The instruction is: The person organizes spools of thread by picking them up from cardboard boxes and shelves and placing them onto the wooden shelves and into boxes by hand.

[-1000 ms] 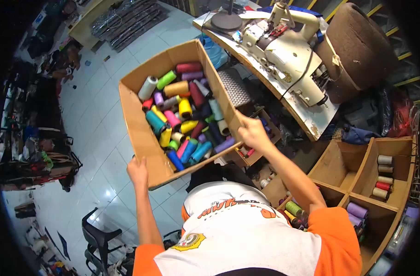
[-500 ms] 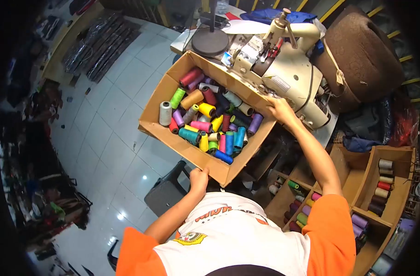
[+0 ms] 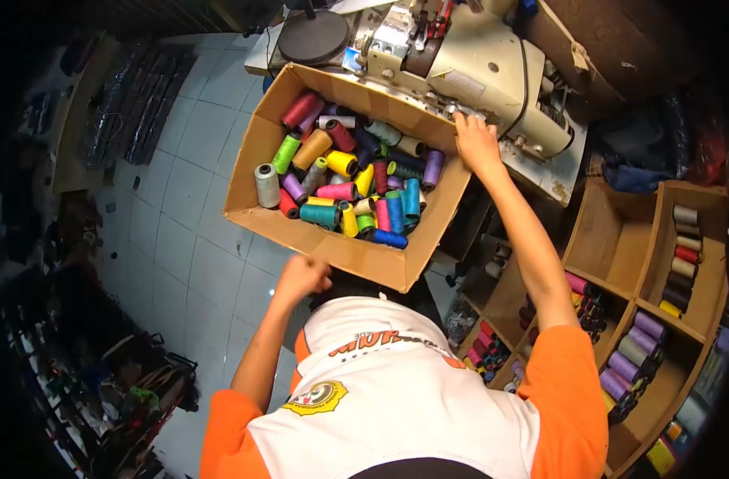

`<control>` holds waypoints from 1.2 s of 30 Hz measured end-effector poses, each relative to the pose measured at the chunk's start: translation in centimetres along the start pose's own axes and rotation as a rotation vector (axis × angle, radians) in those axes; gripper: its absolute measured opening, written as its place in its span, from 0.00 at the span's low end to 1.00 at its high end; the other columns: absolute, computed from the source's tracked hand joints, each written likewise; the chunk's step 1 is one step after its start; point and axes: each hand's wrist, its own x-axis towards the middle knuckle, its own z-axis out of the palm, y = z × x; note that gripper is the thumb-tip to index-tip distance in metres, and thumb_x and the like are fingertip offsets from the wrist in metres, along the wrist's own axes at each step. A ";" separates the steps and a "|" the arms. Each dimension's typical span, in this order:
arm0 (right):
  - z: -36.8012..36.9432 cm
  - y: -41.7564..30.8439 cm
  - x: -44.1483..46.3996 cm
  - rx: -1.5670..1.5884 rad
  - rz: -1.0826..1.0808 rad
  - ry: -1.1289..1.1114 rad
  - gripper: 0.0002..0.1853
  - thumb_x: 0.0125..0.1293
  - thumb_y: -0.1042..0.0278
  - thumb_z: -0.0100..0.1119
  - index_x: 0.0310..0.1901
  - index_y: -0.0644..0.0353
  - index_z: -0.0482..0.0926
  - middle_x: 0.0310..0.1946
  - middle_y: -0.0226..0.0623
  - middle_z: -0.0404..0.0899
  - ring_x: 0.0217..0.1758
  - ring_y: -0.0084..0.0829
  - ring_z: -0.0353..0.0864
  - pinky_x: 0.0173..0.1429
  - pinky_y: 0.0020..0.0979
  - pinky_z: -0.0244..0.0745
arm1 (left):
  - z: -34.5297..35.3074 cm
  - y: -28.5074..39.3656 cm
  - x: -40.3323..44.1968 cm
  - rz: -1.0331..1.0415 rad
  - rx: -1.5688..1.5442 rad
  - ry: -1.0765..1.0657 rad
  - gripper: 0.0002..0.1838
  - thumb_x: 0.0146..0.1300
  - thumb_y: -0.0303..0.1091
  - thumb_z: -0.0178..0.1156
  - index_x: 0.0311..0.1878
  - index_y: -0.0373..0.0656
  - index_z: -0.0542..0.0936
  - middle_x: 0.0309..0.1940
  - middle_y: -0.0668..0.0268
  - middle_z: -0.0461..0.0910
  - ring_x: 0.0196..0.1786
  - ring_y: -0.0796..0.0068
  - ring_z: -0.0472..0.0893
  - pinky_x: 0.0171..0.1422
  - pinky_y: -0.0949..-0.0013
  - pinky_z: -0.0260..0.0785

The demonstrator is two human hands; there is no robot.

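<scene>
A cardboard box (image 3: 356,259) full of colourful thread spools (image 3: 332,191) stands tilted in view before me, against the edge of the sewing machine table. My right hand (image 3: 479,145) grips the box's upper right corner, fingers bent over the rim. Just off the near left wall of the box is my left hand (image 3: 303,279), its fingers curled in with nothing visible in them. A light grey spool (image 3: 266,185) stands upright in the left corner; the others lie jumbled, in yellow, blue, teal, pink, red, purple and green.
Behind the box, a cream sewing machine (image 3: 476,72) and a round black base (image 3: 314,37) stand on the table. To the right is a wooden compartment shelf (image 3: 636,299) with rows of spools. Tiled floor (image 3: 185,199) lies to the left; dark cluttered goods (image 3: 125,399) line the lower left.
My left hand has let go of the box's near rim and moved left and slightly toward me. My right hand remains on the corner. The view has shifted, showing more of the shelf.
</scene>
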 end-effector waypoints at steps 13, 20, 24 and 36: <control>10.7 -30.4 -7.7 0.459 -0.125 -0.421 0.28 0.48 0.62 0.67 0.51 0.63 0.72 0.47 0.49 0.72 0.56 0.47 0.70 0.56 0.42 0.73 | -7.8 2.9 15.5 0.345 0.524 0.932 0.40 0.51 0.32 0.64 0.63 0.27 0.55 0.57 0.41 0.61 0.56 0.39 0.67 0.60 0.50 0.64; 5.4 -23.8 -7.2 0.592 -0.003 -0.608 0.25 0.43 0.56 0.65 0.43 0.63 0.80 0.41 0.51 0.78 0.46 0.44 0.77 0.48 0.39 0.75 | -8.4 3.3 16.7 0.290 0.556 0.791 0.29 0.48 0.31 0.67 0.52 0.34 0.67 0.50 0.45 0.71 0.52 0.43 0.73 0.53 0.47 0.66; 0.4 -16.3 -9.6 1.255 0.187 -0.569 0.29 0.45 0.50 0.67 0.44 0.67 0.79 0.37 0.47 0.81 0.38 0.33 0.80 0.46 0.31 0.74 | -9.7 2.8 13.7 0.538 0.283 0.615 0.32 0.44 0.34 0.71 0.53 0.35 0.70 0.39 0.50 0.80 0.45 0.50 0.80 0.49 0.56 0.72; -14.2 -0.6 -22.7 1.650 0.726 0.467 0.23 0.53 0.63 0.66 0.49 0.64 0.76 0.42 0.32 0.78 0.48 0.24 0.74 0.57 0.29 0.67 | 0.7 15.4 7.4 0.577 -0.910 -0.610 0.31 0.65 0.46 0.53 0.66 0.41 0.61 0.58 0.55 0.71 0.59 0.60 0.74 0.65 0.55 0.65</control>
